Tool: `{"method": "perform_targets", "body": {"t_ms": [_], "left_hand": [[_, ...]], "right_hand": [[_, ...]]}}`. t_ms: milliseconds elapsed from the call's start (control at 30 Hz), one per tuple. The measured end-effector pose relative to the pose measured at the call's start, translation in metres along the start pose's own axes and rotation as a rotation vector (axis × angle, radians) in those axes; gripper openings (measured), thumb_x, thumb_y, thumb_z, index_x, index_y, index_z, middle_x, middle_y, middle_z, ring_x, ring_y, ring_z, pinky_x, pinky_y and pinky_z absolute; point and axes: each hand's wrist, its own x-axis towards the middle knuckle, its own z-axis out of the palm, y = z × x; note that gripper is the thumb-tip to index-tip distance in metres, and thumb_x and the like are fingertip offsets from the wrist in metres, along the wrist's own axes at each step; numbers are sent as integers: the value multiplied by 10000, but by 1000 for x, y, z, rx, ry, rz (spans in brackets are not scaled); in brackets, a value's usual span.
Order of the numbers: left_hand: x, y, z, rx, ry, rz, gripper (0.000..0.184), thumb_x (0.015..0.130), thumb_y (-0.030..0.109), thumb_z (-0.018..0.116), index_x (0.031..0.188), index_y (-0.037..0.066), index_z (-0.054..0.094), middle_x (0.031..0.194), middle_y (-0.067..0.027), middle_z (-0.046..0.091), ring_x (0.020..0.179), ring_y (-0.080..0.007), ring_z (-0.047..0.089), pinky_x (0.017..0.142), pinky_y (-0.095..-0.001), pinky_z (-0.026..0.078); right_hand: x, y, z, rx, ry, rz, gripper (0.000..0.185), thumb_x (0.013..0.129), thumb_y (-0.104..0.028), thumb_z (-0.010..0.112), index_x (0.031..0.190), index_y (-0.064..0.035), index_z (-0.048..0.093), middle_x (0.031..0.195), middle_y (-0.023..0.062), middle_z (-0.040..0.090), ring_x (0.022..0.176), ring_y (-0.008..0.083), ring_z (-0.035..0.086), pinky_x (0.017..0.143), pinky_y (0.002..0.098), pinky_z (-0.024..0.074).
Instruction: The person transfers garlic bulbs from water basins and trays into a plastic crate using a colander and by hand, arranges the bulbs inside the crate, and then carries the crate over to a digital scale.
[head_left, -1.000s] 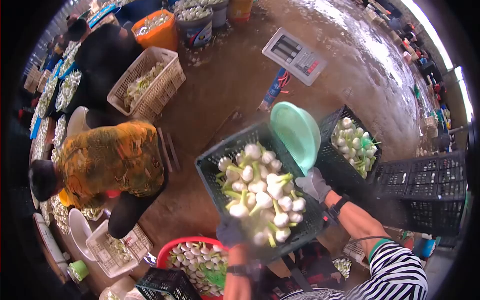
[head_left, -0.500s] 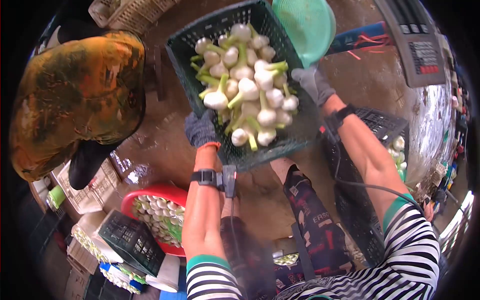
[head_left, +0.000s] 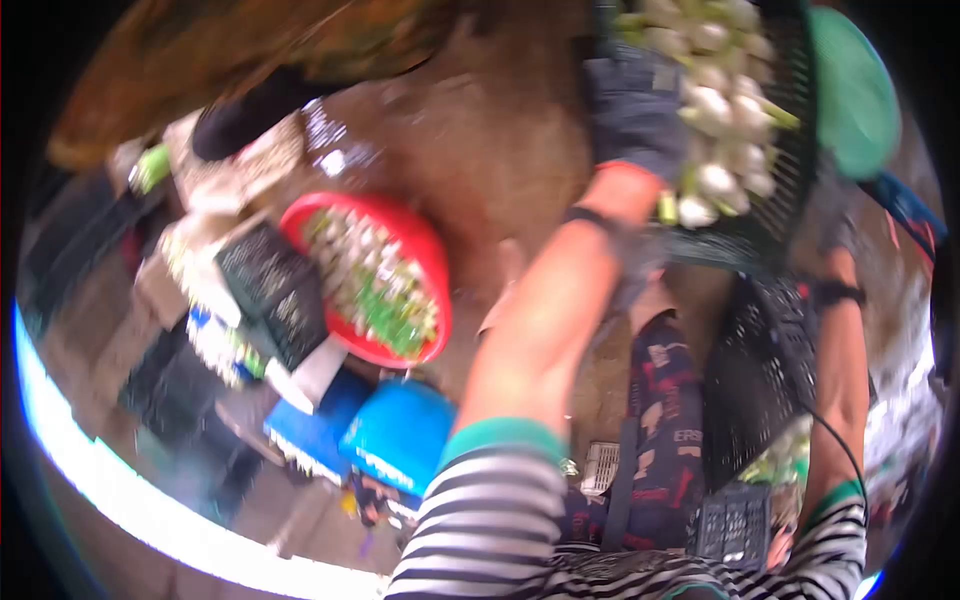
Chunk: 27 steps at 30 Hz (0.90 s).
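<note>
A dark green plastic crate full of white garlic bulbs with short green stems is held up in front of me, at the upper right. My left hand, in a dark grey glove, is closed on the crate's left side. Along its right side is my gloved right hand, blurred by motion, with its fingers seemingly round the crate's edge. The top of the crate is cut off by the edge of the view.
A red tub of garlic stands left of centre beside a black crate. Blue containers sit below it. Under the held crate is another black crate. A green basket lies at right. A person in patterned clothing is at upper left.
The view has swung, so the crate of garlic now appears further right and higher. Both hands have stayed with it. The red tub and blue containers show more fully.
</note>
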Motion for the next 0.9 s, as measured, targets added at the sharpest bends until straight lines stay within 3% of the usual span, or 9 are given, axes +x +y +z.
{"method": "perform_targets", "body": {"t_ms": [133, 300, 567, 600, 700, 733, 833, 867, 900], "left_hand": [[-5, 17, -1, -117, -566, -274, 326, 808, 171, 451, 1059, 32, 604, 1125, -204, 558, 1104, -345, 496, 1047, -531, 234], [-42, 32, -59, -830, -377, -1078, 395, 876, 163, 488, 1216, -32, 449, 1254, -254, 473, 1173, -383, 450, 999, -383, 360], [-48, 45, -76, -364, -630, -304, 398, 761, 209, 579, 1131, 67, 539, 963, -169, 616, 922, -310, 591, 853, -395, 437], [-72, 52, -76, -356, -343, -335, 441, 733, 255, 587, 1142, 100, 528, 858, -106, 615, 830, -261, 591, 822, -394, 424], [-124, 38, -131, -537, -315, -443, 427, 746, 250, 562, 1139, 88, 524, 882, -109, 610, 829, -315, 579, 792, -447, 420], [-135, 25, -157, -683, -599, -593, 410, 759, 254, 559, 1131, 84, 529, 963, -136, 607, 901, -339, 566, 813, -455, 418], [-234, -14, -202, -834, -565, -778, 378, 799, 253, 558, 1137, 83, 539, 1129, -181, 562, 1056, -359, 515, 903, -442, 402], [-278, -25, -217, -681, -408, -789, 398, 811, 213, 557, 1188, 88, 524, 1155, -160, 555, 1070, -351, 519, 924, -431, 407], [-312, -44, -239, -657, -388, -853, 409, 819, 204, 557, 1207, 84, 515, 1184, -151, 545, 1081, -345, 517, 927, -424, 412]], "right_hand": [[-34, 46, -41, 937, 182, 391, 572, 923, -271, 345, 1403, 28, 260, 1413, 154, 346, 1319, 245, 302, 1088, 313, 201], [-116, 41, -69, 627, 92, 545, 575, 904, -271, 372, 1387, 25, 272, 1326, 166, 448, 989, 265, 536, 797, 379, 451], [-213, -44, -75, 145, 34, 273, 367, 912, -161, 451, 1224, 31, 457, 936, 119, 586, 621, 129, 537, 507, 216, 435], [-224, -51, -77, 90, 22, 280, 347, 907, -148, 471, 1206, 30, 473, 896, 101, 586, 598, 117, 525, 497, 210, 427], [-253, -72, -59, 11, -55, 391, 271, 899, -164, 534, 1098, 21, 534, 778, 51, 575, 579, 99, 509, 510, 226, 419], [-273, -106, -26, -151, -86, 334, 252, 904, -203, 552, 1024, 19, 564, 731, 32, 572, 593, 98, 516, 534, 241, 425], [-327, -155, 42, -178, -218, 258, 250, 923, -240, 547, 812, -22, 596, 632, -7, 538, 542, 81, 479, 497, 241, 388], [-341, -150, 55, -296, -305, -8, 230, 915, -231, 559, 807, -29, 592, 648, -2, 555, 512, 67, 463, 460, 233, 364], [-357, -167, 77, -213, -397, 34, 214, 913, -230, 563, 839, -31, 592, 667, 8, 571, 523, 59, 479, 454, 217, 367]]}}
